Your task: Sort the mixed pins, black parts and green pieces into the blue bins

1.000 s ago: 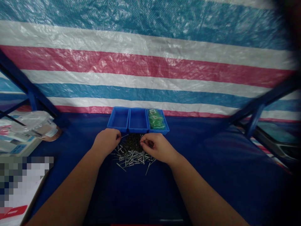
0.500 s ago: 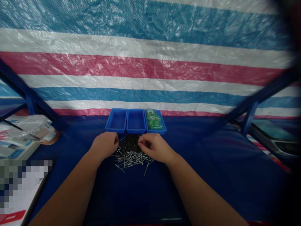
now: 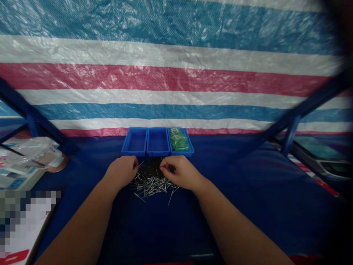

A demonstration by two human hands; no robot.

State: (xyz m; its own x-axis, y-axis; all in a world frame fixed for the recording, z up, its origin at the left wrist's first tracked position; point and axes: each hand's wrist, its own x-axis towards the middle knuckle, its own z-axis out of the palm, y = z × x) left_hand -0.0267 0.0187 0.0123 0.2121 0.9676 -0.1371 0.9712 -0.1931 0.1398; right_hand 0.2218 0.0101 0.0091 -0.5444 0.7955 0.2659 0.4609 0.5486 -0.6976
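A pile of thin silvery pieces [image 3: 156,186] and dark screw-like pieces [image 3: 150,167] lies on the blue table between my hands. My left hand [image 3: 124,171] is closed at the pile's left edge, its fingertips curled out of clear sight. At the right side of the pile, my right hand [image 3: 179,171] is pinched, thumb against forefinger; whatever it holds is too small to name. Behind the pile stand a left blue tray [image 3: 134,141], a middle blue tray [image 3: 158,141] and a right blue tray [image 3: 191,150], which holds green plastic bags [image 3: 179,140].
A clear plastic container [image 3: 35,154] stands at the left, near a pale device [image 3: 24,180]. Blue frame bars [image 3: 289,117] rise on both sides. A striped sheet [image 3: 171,79] hangs behind the trays. Papers lie at the lower left.
The view has shifted slightly, so the trays and pile appear a little further left. Both hands keep nearly the same pose at the pile.
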